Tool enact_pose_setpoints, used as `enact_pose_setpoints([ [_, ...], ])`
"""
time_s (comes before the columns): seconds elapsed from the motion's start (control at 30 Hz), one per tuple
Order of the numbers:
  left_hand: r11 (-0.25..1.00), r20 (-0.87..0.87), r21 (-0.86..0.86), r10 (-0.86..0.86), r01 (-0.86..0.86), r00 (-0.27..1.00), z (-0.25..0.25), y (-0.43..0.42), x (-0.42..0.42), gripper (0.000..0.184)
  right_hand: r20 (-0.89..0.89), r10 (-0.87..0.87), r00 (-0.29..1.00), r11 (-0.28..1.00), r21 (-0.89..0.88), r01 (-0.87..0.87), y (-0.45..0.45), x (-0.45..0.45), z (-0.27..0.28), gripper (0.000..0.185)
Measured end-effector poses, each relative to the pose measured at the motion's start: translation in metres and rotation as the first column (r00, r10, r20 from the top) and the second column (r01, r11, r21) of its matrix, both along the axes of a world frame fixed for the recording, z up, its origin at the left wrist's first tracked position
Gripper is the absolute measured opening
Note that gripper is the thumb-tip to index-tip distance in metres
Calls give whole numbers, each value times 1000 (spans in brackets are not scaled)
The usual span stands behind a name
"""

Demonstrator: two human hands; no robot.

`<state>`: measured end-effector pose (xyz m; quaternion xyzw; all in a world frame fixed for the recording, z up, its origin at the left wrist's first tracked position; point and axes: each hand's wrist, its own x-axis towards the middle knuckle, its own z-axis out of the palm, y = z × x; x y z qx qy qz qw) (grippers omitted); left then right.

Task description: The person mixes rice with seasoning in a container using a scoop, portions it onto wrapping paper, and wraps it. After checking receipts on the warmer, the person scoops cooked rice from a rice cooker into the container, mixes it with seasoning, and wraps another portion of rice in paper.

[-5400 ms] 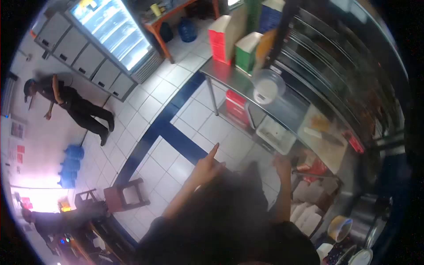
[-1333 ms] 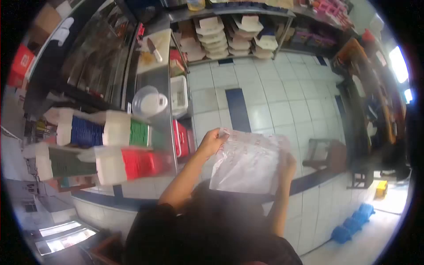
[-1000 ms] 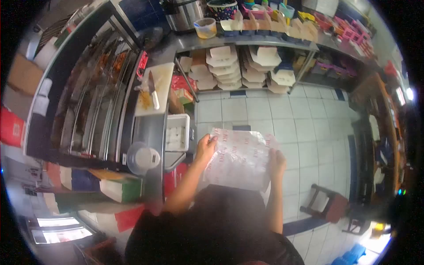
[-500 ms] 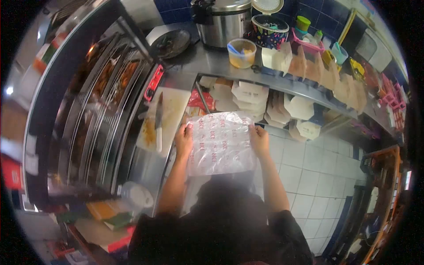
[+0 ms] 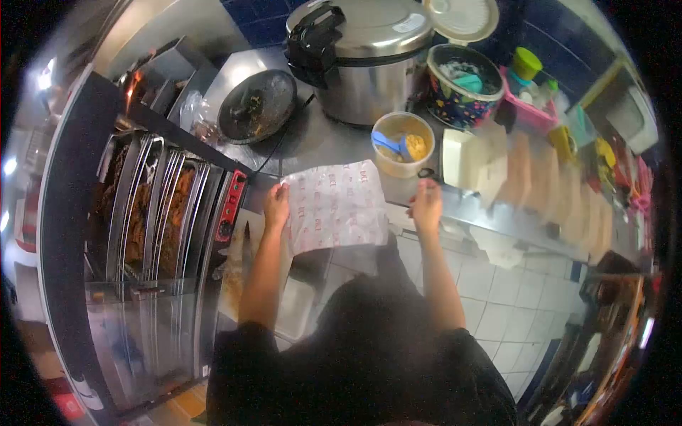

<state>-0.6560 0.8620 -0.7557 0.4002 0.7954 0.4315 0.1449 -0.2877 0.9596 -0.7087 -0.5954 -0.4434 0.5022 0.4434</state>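
My left hand [image 5: 277, 206] grips the left edge of a sheet of printed food wrapping paper [image 5: 335, 207], white with red lettering. The sheet hangs out over the floor in front of me. Apart from its right edge, my right hand [image 5: 426, 206] is raised by the counter's front edge, thumb away from the fingers, with nothing visible in it. Just above those fingertips lies a small dark ring-shaped object [image 5: 426, 172]. Behind it stands a clear plastic tub [image 5: 402, 167] holding yellow contents and a blue scoop [image 5: 389, 142].
A large steel rice cooker [image 5: 373, 85], a black pan [image 5: 257, 106] and a patterned rice pot [image 5: 465, 106] stand on the steel counter. Open cardboard boxes [image 5: 522, 167] line its right side. At left is a warming cabinet [image 5: 149, 206] with trays of browned food; a knife [image 5: 246, 248] lies beside it.
My right hand has let go of the paper and moved up towards the counter edge. The sheet now hangs from my left hand. My view has shifted closer to the counter.
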Motion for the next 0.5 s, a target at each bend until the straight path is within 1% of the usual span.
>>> enact_pose_setpoints([
  [0.03,999,1,-26,27,-27,1000,0,4,-3,41,-40,-34,999,999,20,34,15,2,1,49],
  [0.07,999,-24,-31,36,-36,999,3,11,-12,41,-42,-9,999,1000,-5,9,32,0,1,49],
  [0.13,999,-78,-43,29,-32,997,8,37,-27,41,23,5,1000,992,-125,-2,72,-2,-2,55],
  [0.17,998,-176,-59,27,-38,984,9,46,-31,40,10,1,1000,989,-147,0,82,-4,-7,55],
  [0.2,997,-258,-63,27,-45,966,7,56,-33,40,2,38,999,980,-196,-37,92,-3,-4,56],
  [0.23,996,-251,-70,31,-50,968,5,65,-36,40,0,82,997,967,-241,-80,103,0,-3,58],
  [0.27,997,-259,-72,19,-38,966,4,71,-40,38,-24,113,993,958,-262,-116,108,2,-2,52],
  [0.3,997,-267,-77,8,-29,964,3,76,-38,37,-9,124,992,955,-270,-122,113,6,0,52],
  [0.33,995,-258,-88,12,-36,966,2,80,-34,37,-48,150,988,944,-290,-157,116,8,0,48],
  [0.37,987,-251,-162,-20,-22,968,4,87,-36,36,-95,167,981,933,-306,-188,118,8,-2,45],
  [0.4,972,-245,-234,-58,-1,968,6,95,-41,34,-101,158,982,932,-313,-182,119,11,-5,45],
  [0.43,970,-250,-243,-76,13,965,0,102,-45,34,-73,158,985,936,-306,-173,119,16,-10,40],
  [0.47,983,-314,-180,-100,44,944,-8,108,-46,33,-44,159,986,940,-300,-165,118,20,-14,37],
  [0.5,990,-372,-116,-115,77,921,-16,114,-46,33,-45,146,988,939,-308,-153,113,21,-7,37],
])
